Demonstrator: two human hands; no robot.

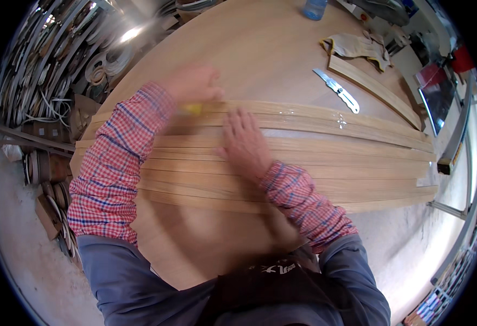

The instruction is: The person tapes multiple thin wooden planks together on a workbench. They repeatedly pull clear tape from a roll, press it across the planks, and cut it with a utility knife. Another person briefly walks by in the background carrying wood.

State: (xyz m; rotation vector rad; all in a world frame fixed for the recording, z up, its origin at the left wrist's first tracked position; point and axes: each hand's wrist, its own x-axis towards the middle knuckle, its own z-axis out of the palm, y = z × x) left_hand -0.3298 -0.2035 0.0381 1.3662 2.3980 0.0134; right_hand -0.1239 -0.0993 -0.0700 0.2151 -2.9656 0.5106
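Several long, pale wooden strips point(314, 144) lie side by side across the table, with a narrow gap between the far group and the near group. My right hand point(245, 140) rests flat on them near the middle, fingers stretched out and reaching across that gap. Over the far edge of the strips, to the left, is my left hand point(192, 84), smeared by motion; whether it holds anything cannot be made out. A small blurred yellow thing point(193, 109) shows just below it. Shiny clear patches point(340, 120) sit on the far strips at the right.
Beyond the strips lie a utility knife point(337, 91), a separate wooden strip point(377, 89) and a work glove point(358, 48). A blue-tinted bottle point(314, 8) stands at the table's far side. Coiled edging rolls point(108, 65) fill racks on the left.
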